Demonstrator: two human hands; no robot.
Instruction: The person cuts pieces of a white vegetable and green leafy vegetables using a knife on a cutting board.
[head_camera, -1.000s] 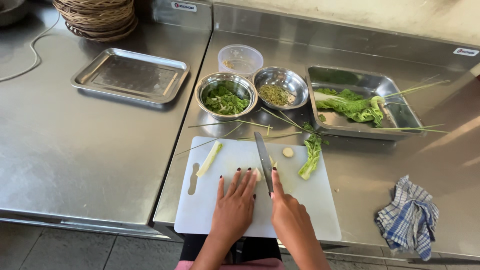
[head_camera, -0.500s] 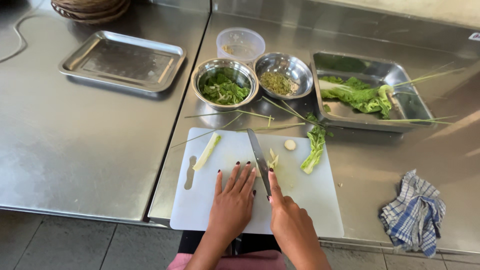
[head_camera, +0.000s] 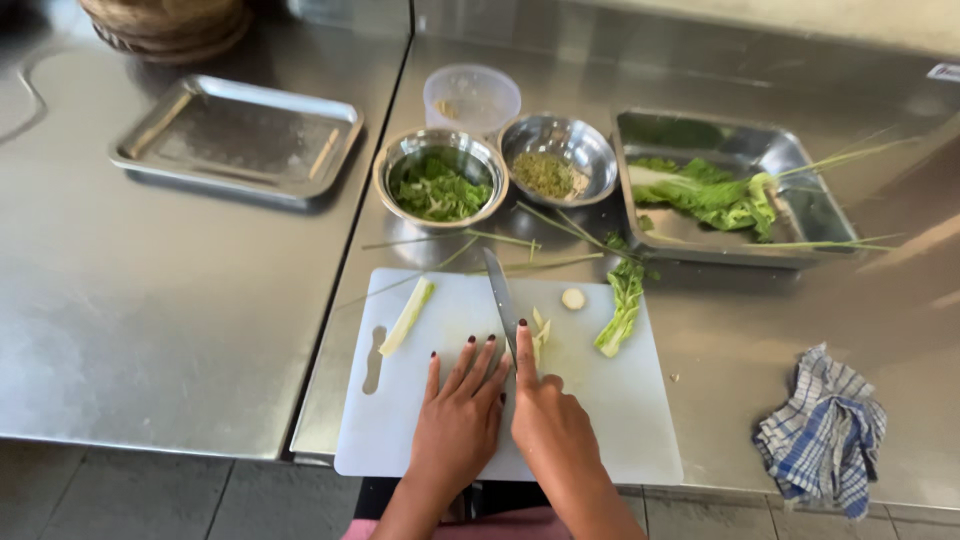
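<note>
Right hand (head_camera: 553, 425) clenched on knife (head_camera: 499, 295), forefinger along blade, still pinned to cutting board (head_camera: 420, 420). Left hand (head_camera: 458, 415) released, now spread flat beside blade at board's near edge; pale stalk pieces (head_camera: 540, 335) just right of blade.

white cutting board (head_camera: 600, 420), blue-white checked cloth (head_camera: 822, 430), green leaf (head_camera: 620, 305)

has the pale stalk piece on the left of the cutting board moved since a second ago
No. The pale stalk piece lies at the same angle just right of the slot handle of the white cutting board; only the camera shifted.
</note>
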